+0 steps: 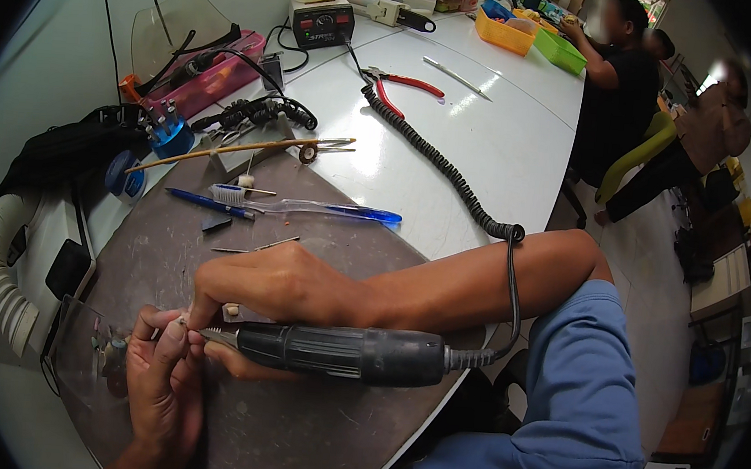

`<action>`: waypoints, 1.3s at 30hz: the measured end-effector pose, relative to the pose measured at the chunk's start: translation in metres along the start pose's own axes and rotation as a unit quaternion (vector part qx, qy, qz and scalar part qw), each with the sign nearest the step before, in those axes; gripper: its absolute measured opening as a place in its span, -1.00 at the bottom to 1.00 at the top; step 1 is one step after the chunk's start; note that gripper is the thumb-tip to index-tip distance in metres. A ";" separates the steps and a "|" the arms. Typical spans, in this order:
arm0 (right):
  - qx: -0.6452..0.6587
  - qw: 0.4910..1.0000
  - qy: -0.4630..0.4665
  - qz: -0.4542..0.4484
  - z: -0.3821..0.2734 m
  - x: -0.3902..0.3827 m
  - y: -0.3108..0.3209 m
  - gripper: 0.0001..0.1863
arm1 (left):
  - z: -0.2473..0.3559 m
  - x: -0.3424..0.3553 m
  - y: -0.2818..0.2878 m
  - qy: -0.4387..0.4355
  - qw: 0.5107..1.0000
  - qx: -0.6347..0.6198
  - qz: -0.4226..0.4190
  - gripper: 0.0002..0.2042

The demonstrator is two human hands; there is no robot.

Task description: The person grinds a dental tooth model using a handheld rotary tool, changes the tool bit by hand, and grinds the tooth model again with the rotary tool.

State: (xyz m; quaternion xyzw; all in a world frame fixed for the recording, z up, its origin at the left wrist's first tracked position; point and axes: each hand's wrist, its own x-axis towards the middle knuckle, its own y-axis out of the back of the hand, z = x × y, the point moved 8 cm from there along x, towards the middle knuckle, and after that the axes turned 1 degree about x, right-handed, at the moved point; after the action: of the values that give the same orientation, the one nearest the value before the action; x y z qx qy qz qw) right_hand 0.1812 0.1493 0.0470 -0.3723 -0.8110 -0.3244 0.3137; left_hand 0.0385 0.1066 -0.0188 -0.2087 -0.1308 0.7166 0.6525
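My right hand is wrapped round a black rotary handpiece, which lies sideways with its metal nose pointing left. A coiled black cord runs from its back end up to a control box at the far side. The fingertips of my left hand pinch a tiny piece that I cannot make out, right at the handpiece's nose. Both hands meet low over a brown mat. Beyond my right hand lie a clear-blue toothbrush, a blue pen and a thin wooden stick.
Red-handled pliers and a silver pen-like tool lie on the white table. A pink tray stands at the far left, near a ribbed white hose. Yellow and green baskets stand farther back by seated people.
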 end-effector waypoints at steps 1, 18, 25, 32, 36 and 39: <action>0.000 1.000 0.000 0.000 0.001 0.000 0.000 -0.79 | 0.000 0.000 0.000 0.000 1.000 0.001 0.000 -0.89; 0.003 1.000 -0.007 0.005 0.002 -0.001 0.002 -0.79 | 0.000 -0.002 -0.001 0.004 1.000 0.005 0.021 -0.87; -0.051 0.997 -0.024 -0.061 0.004 0.005 0.002 -0.75 | 0.002 0.002 -0.005 0.018 1.000 0.003 -0.018 -0.84; -0.007 0.998 -0.036 -0.053 0.010 0.005 -0.005 -0.76 | 0.004 0.000 0.001 0.013 0.999 -0.006 -0.031 -0.86; 0.002 0.999 -0.025 -0.046 0.008 0.006 -0.006 -0.77 | 0.003 -0.001 0.001 0.012 0.999 -0.008 -0.042 -0.85; -0.005 0.999 -0.013 -0.051 0.007 0.005 -0.006 -0.78 | 0.002 -0.001 -0.001 0.010 0.999 -0.005 -0.043 -0.85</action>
State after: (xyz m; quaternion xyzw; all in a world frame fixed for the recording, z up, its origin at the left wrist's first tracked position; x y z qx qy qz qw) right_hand 0.1714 0.1534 0.0451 -0.3367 -0.8312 -0.3392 0.2840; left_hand 0.0383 0.1059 -0.0162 -0.2134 -0.1372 0.6851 0.6828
